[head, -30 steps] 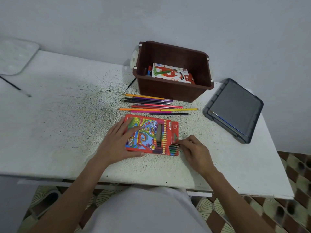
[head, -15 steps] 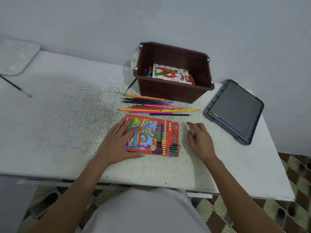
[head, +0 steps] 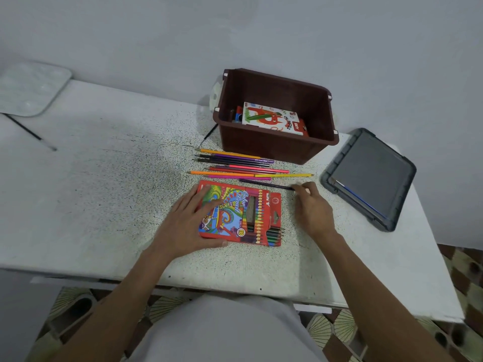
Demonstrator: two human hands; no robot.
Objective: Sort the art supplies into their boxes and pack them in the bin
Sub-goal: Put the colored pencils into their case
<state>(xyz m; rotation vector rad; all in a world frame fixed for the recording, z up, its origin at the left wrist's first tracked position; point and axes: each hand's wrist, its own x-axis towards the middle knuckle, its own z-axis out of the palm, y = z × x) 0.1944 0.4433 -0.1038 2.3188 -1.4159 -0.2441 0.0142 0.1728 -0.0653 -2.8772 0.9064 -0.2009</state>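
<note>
Left hand (head: 188,220): lies flat with straight fingers on the pencil box (head: 243,212) and presses it onto the surface (head: 104,194). It grips nothing.
Right hand (head: 313,211): reaches to the right end of the dark pencil (head: 264,183). Its fingertips curl at that end, but I cannot tell if they pinch it yet.
Pencil box: red thin card. A few pencil ends poke out at its right end.
Loose pencils (head: 235,165): lie flat in a row between the pencil box and the bin (head: 277,152).
How they handle: light, thin and stiff, I think. They are round, so they may roll. Pinch one near its end with finger and thumb. The points could snap.
Bin: brown, just behind the loose pencils, with a pastel box (head: 269,117) inside.
</note>
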